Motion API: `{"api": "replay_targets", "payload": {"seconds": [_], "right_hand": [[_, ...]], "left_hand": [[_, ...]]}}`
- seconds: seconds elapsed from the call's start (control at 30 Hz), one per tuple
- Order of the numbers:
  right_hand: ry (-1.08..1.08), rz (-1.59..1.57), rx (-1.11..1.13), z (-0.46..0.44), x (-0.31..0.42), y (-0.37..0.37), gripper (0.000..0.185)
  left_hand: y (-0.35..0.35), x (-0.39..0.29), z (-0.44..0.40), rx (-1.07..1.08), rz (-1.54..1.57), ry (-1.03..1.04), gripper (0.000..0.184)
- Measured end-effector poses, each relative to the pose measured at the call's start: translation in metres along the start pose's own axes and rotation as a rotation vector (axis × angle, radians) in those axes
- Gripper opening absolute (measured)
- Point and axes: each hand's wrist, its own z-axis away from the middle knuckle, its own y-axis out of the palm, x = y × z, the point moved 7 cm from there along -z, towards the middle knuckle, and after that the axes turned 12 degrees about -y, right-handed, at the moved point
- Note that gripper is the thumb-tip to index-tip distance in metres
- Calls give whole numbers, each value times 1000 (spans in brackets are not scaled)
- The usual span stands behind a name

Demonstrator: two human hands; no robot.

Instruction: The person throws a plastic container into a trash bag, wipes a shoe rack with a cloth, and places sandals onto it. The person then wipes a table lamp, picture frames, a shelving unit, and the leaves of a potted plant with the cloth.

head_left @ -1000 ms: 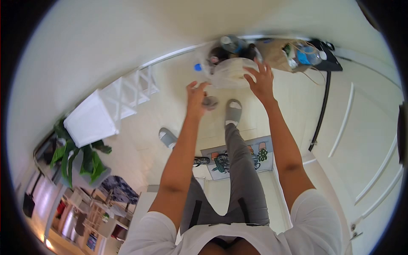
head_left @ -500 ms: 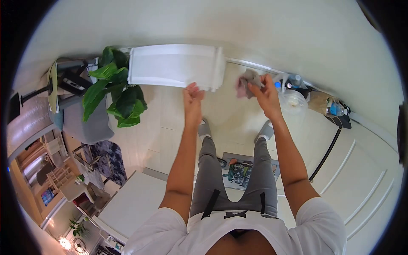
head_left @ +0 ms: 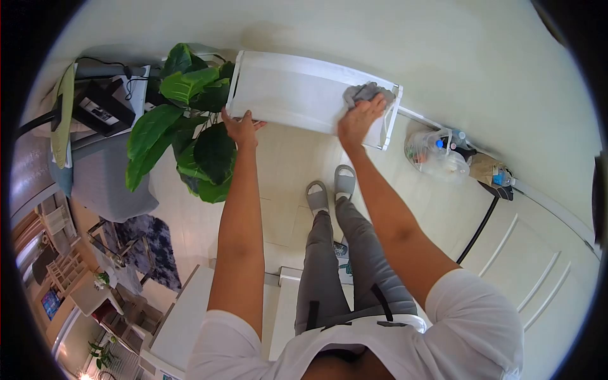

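Observation:
A white rectangular shelf unit point(head_left: 288, 85) stands against the wall, its smooth top facing up. My right hand point(head_left: 362, 123) presses a crumpled grey cloth point(head_left: 367, 94) onto the top near its right end. The fingers lie over the cloth and partly hide it. At the front left corner of the shelf unit is my left hand point(head_left: 242, 130), touching the edge with its fingers spread apart. Large green leaves of a plant point(head_left: 212, 152) hang right beside that hand.
Clear plastic bags with bottles point(head_left: 437, 152) and a brown paper bag point(head_left: 484, 168) sit along the wall at right. A white panelled door point(head_left: 525, 272) is at lower right. Left stand a grey chair point(head_left: 114, 183) and a black picture frame point(head_left: 101, 111). A white-topped table point(head_left: 183, 316) is at lower left.
My right hand has brought the cloth from the air down onto the shelf top. My left hand has moved left along the front edge to the corner. My feet have come closer together.

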Motion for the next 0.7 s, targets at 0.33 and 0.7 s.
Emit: {"api": "replay_targets", "payload": {"seconds": [0.33, 0.7], "right_hand": [[-499, -547, 450, -27, 200, 123, 30], [23, 177, 135, 17, -39, -24, 51]], "left_hand": [[-9, 3, -3, 164, 199, -47, 63], [-1, 5, 13, 167, 275, -157, 62]]}}
